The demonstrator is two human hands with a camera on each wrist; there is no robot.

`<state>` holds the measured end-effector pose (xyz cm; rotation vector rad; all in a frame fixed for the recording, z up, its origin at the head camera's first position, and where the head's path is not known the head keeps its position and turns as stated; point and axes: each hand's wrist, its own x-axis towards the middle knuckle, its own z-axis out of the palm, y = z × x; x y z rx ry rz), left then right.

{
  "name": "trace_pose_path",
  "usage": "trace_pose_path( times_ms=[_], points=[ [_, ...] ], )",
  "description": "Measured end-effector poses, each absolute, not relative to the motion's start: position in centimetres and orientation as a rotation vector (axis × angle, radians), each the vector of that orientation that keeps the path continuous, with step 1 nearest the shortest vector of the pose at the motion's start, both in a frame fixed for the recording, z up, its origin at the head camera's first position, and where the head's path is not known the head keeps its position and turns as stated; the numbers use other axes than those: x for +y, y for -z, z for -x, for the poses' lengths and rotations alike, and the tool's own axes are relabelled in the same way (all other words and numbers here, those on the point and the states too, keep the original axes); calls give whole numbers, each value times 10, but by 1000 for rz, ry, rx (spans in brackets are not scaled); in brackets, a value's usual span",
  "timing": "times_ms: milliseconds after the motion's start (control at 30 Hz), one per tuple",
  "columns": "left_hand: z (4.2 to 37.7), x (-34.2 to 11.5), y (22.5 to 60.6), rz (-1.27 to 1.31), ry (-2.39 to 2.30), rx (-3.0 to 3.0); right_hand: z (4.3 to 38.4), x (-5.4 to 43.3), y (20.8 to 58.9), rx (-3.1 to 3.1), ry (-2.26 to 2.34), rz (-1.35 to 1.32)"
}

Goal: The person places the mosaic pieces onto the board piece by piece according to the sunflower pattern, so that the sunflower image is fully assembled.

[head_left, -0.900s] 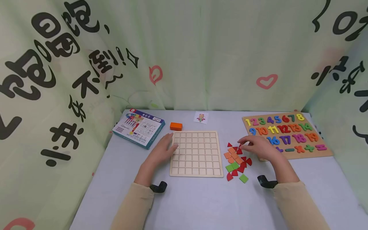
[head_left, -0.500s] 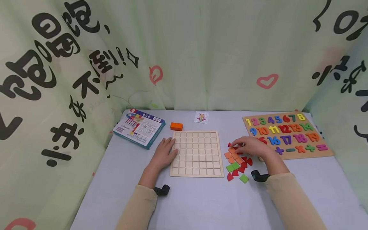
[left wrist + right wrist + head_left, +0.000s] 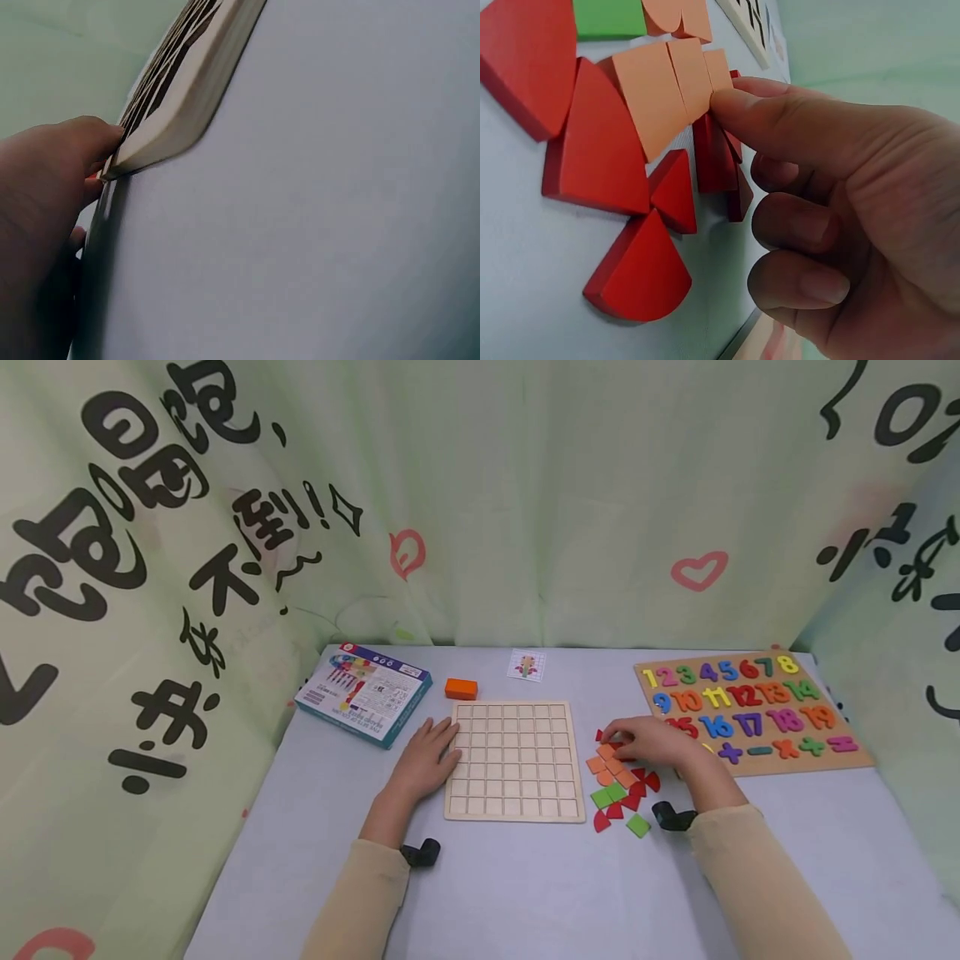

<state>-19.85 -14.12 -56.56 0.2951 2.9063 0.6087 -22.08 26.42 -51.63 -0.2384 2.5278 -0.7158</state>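
Note:
A wooden grid board [image 3: 513, 817] with square cells lies in the middle of the table. My left hand [image 3: 423, 762] rests at its left side, fingers extended; in the left wrist view the thumb [image 3: 97, 139] touches the board's edge [image 3: 169, 131]. To the board's right is a loose group of wooden tiles: orange squares [image 3: 649, 94], red fan-shaped pieces [image 3: 641, 270], green squares [image 3: 638, 825]. My right hand [image 3: 651, 742] reaches into the far end of this group. Its thumb and index finger meet beside an orange square, other fingers curled; I cannot tell whether a tile is pinched.
A number puzzle board [image 3: 795, 762] lies at the right, close behind the right hand. At the back left are a flat game box [image 3: 363, 693] and an orange block [image 3: 461, 689]. A small pattern card [image 3: 527, 665] lies beyond the grid board. Curtains [image 3: 480, 527] enclose the table.
My right hand has shifted slightly left over the tiles, then stayed nearly still. The left hand has slid a little, its fingers flatter beside the grid board.

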Motion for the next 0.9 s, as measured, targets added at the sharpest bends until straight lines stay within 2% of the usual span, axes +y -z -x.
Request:
trace_pose_path(
  times_ms=[900],
  points=[
    [196, -144, 573, -362, -539, 3002, 226, 266, 519, 2531, 655, 277]
  ],
)
